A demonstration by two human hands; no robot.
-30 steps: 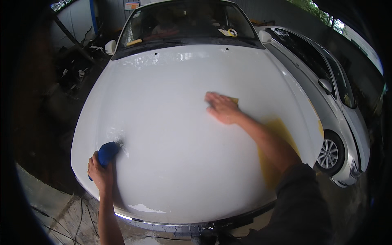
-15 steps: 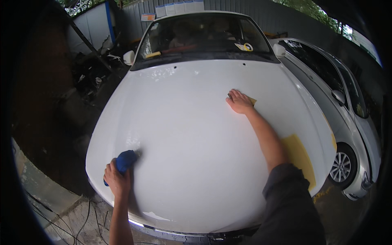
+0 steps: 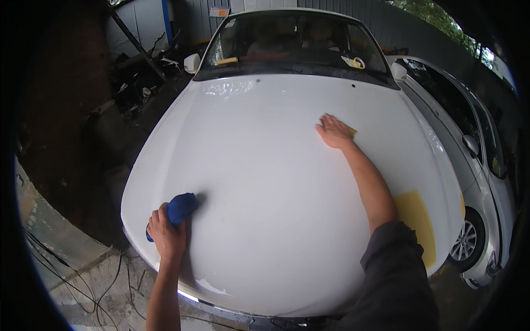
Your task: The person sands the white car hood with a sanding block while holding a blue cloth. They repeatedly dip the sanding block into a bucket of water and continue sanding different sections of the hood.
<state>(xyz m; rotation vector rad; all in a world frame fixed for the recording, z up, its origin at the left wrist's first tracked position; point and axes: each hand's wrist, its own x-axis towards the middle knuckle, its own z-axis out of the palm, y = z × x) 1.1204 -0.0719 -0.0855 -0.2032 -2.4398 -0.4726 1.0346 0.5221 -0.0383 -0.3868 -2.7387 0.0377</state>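
Note:
A white car hood (image 3: 265, 182) fills the middle of the view. On its near left part, my left hand (image 3: 167, 229) is closed around a bunched blue cloth (image 3: 182, 208), which rests against the paint. Farther up, right of the middle, my right hand (image 3: 335, 131) lies with its palm down on the hood. Under it is a yellow sheet that looks like sandpaper (image 3: 353, 132), with only a corner showing beside the wrist; the rest is hidden. A yellow patch (image 3: 415, 223) covers part of the hood's right side, beside my right forearm.
The windshield (image 3: 298, 47) rises beyond the hood. A silver car (image 3: 466, 138) stands close along the right side. Dark clutter (image 3: 138, 83) lies at the far left, and black cables (image 3: 83, 287) run over the ground at the near left.
The view has shifted, so the car sits a little farther right. Against the hood, my right hand has slid slightly left and away; my left hand, still on the cloth, has moved slightly right.

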